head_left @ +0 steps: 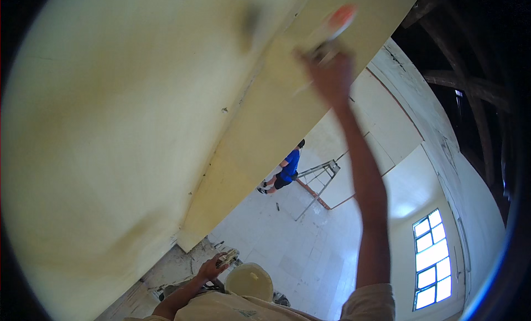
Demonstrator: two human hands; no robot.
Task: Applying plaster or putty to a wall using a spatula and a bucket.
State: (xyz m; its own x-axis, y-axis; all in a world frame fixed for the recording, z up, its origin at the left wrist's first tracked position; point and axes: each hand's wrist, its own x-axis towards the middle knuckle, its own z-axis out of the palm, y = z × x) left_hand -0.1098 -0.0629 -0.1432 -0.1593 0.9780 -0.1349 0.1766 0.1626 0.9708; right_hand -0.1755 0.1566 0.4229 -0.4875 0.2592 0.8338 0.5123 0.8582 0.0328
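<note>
My right hand is raised high, closed around a hand tool with a red and white end. Motion blurs the tool, so its exact kind does not show. It is up against or close to the cream-painted beam, and I cannot tell whether they touch. Low down, my left hand grips a small tool smeared with pale material. Just right of that hand is a round cream bucket, in front of my body.
A large cream wall fills the left side. Far below, a person in a blue shirt is beside a stepladder on the pale tiled floor. A window is at lower right, dark roof timbers at upper right.
</note>
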